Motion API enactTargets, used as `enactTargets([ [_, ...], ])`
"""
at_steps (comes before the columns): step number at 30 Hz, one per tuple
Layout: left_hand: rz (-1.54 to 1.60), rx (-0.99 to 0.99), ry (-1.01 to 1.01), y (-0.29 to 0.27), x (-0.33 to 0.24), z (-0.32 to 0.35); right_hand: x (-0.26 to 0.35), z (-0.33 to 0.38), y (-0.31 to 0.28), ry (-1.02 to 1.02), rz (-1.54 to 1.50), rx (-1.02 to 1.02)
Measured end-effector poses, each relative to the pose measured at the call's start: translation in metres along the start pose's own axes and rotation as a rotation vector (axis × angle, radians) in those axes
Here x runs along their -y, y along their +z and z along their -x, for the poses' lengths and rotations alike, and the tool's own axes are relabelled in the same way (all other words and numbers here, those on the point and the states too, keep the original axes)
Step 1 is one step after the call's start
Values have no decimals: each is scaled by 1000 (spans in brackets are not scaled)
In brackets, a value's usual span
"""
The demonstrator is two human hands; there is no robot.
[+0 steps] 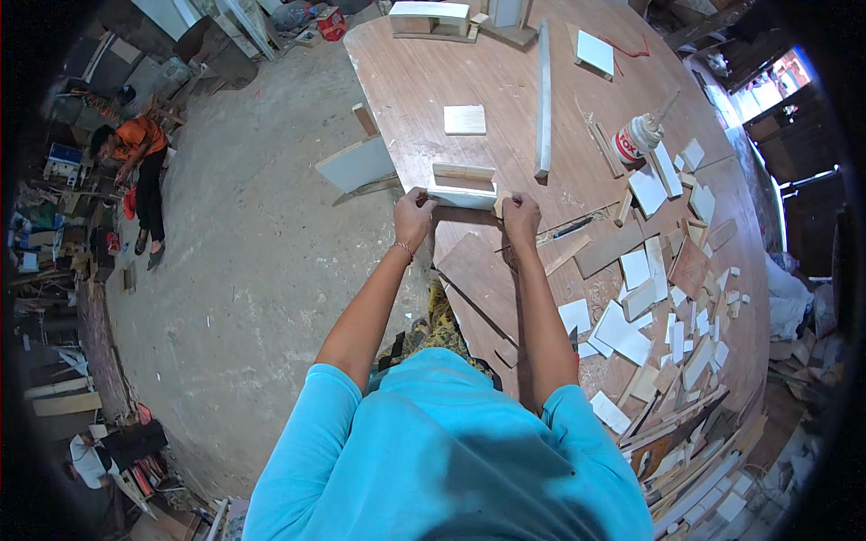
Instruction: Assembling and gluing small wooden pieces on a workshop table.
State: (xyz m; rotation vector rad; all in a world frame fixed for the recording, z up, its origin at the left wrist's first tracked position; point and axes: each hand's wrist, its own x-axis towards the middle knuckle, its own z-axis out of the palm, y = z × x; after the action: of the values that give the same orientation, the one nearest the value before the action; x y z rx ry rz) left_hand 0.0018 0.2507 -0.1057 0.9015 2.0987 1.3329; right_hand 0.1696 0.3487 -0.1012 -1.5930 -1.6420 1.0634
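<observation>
A small frame of wooden strips stands at the table's near left edge, with a white-faced board (462, 198) at its front and a bare wood strip (464, 171) behind. The fingers of my left hand (414, 219) are closed on the left end of that white-faced board. At its right end my right hand (521, 219) pinches a small wood piece (499, 206), which looks to be against or very close to the frame. Its far side is hidden by my fingers. Beyond the frame lies a flat pale wood rectangle (465, 120).
A long wood strip (543, 104) lies beyond my right hand. Farther right stands a white bottle (638, 137) with a stick in its top. Board offcuts (624, 334) cover the table's right side. A pen (573, 227) lies nearby. Across the floor, a person (142, 149) bends over.
</observation>
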Motion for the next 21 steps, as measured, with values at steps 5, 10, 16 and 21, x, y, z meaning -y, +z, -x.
enactTargets([
  [5, -68, -28, -39, 1, 1, 6, 2, -5, 8, -73, 56, -20],
  [10, -245, -33, 47, -3, -7, 5, 1, -7, 10, -124, 123, -38],
  [16, -232, -38, 73, -3, -4, 3, 2, -8, 12, -155, 209, -22],
  [21, -272, 24, 81, -6, -3, -4, 3, -13, 8, -104, 160, 38],
])
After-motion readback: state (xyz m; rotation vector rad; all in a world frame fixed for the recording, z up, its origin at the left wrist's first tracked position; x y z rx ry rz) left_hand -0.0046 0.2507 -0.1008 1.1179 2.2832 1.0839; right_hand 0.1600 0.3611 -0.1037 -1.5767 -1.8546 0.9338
